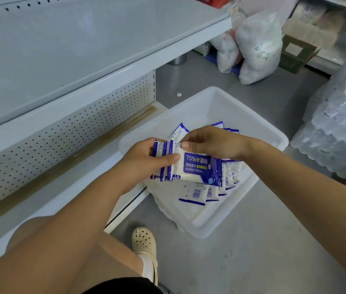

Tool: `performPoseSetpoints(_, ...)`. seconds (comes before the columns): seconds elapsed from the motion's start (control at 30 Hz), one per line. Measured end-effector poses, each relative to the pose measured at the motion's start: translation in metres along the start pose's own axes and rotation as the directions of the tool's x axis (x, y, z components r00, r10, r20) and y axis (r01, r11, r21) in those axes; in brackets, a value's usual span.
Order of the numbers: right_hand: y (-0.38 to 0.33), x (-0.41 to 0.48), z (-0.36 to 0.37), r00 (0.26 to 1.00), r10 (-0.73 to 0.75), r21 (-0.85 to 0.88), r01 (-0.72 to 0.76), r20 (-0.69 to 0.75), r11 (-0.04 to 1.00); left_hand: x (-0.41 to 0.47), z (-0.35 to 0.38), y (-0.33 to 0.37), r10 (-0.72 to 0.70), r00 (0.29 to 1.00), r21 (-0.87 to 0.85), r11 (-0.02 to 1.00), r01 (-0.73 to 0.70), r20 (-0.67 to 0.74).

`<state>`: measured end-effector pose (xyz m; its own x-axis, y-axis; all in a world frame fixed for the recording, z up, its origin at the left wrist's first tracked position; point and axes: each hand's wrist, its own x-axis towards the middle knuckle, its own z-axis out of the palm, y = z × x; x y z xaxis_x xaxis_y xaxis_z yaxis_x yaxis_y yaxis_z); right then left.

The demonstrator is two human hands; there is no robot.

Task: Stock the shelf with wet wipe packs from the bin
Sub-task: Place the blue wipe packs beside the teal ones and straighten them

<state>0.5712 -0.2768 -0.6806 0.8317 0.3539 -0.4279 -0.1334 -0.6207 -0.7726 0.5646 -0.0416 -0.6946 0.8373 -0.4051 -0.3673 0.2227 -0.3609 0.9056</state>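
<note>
Crouches at bottom shelf (66, 194), both hands over white bin (271, 134) on floor (252, 251). With left hand (144, 160), grips bundle of wet wipe packs (161, 166) stood on edge above the bin's 9 o'clock side, thumb laid flat across front pack (197, 168), other fingers curled behind the bundle (tips hidden). With right hand (212, 143), pinches the top seal of that front pack from 12 o'clock, fingers (186, 144) closed on it. On the front pack: blue label, "75%" and "Alcohol Wipes".

In the bin at 6 o'clock of the bundle: loose packs (195, 193), overlapped, barcodes up. A few more at 12 o'clock, poking out behind the right hand. Bin's 9 o'clock corner up against the bottom shelf's front edge; cannot tell whether touching or overlapping it.

Around the frame:
- At 11 o'clock: upper shelf (83, 49), with perforated back panel (83, 128) under it.
- At 1 o'clock: white sacks (259, 49) on the floor, cardboard box (297, 54) just beside them.
- At 3 o'clock: shrink-wrapped bottles (341, 124), stacked, near the bin.
- At 12 o'clock of the bin: small paper scrap (179, 94) on the floor.
- At 6 o'clock: beige clog (144, 242) over a white sock.
</note>
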Motion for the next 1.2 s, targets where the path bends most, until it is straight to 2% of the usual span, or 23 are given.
performPoseSetpoints(0.1, -0.023, -0.01, -0.012, 1.0, 0.0, 0.009, 0.0, -0.004, 1.0, -0.006, -0.003, 0.009, 0.004, 1.0, -0.147, 0.989, -0.006, -0.01)
performPoseSetpoints(0.17, -0.046, -0.017, -0.021, 0.998, -0.015, 0.021, 0.016, -0.057, 1.0, -0.012, -0.007, 0.021, -0.001, 0.999, -0.25, 0.968, -0.011, -0.048)
performPoseSetpoints(0.27, -0.08, -0.018, -0.029, 0.972, -0.103, -0.142, 0.074, -0.211, 0.987, -0.023, -0.017, 0.044, 0.002, 0.994, -0.369, 0.928, -0.042, -0.109)
performPoseSetpoints(0.37, -0.118, -0.016, -0.038, 0.889, -0.215, -0.277, 0.106, -0.403, 0.955, -0.038, -0.035, 0.072, -0.008, 0.971, -0.45, 0.887, -0.104, -0.24)
performPoseSetpoints(0.47, -0.157, -0.011, -0.046, 0.827, -0.217, -0.122, 0.179, -0.519, 0.976, -0.061, -0.066, 0.099, -0.028, 0.921, -0.512, 0.838, -0.19, -0.388)
performPoseSetpoints(0.53, -0.181, -0.003, -0.044, 0.866, -0.164, 0.077, 0.226, -0.473, 0.971, -0.081, -0.091, 0.113, -0.031, 0.875, -0.521, 0.814, -0.259, -0.483)
performPoseSetpoints(0.63, -0.215, 0.012, -0.03, 0.941, -0.221, 0.293, 0.294, -0.257, 0.91, -0.109, -0.127, 0.124, -0.039, 0.797, -0.513, 0.784, -0.35, -0.603)
performPoseSetpoints(0.7, -0.239, 0.022, -0.015, 0.928, -0.321, 0.306, 0.366, -0.188, 0.879, -0.125, -0.148, 0.128, -0.048, 0.754, -0.51, 0.764, -0.394, -0.655)
performPoseSetpoints(0.9, -0.305, 0.053, 0.026, 0.866, -0.468, 0.323, 0.499, -0.175, 0.804, -0.162, -0.193, 0.132, -0.045, 0.688, -0.486, 0.741, -0.464, -0.724)
performPoseSetpoints(1.1, -0.346, 0.087, 0.052, 0.832, -0.509, 0.28, 0.554, -0.221, 0.784, -0.173, -0.238, 0.122, -0.05, 0.631, -0.478, 0.699, -0.531, -0.774)
performPoseSetpoints(1.2, -0.361, 0.115, 0.068, 0.828, -0.5, 0.276, 0.558, -0.256, 0.783, -0.168, -0.265, 0.114, -0.068, 0.559, -0.436, 0.706, -0.558, -0.826)
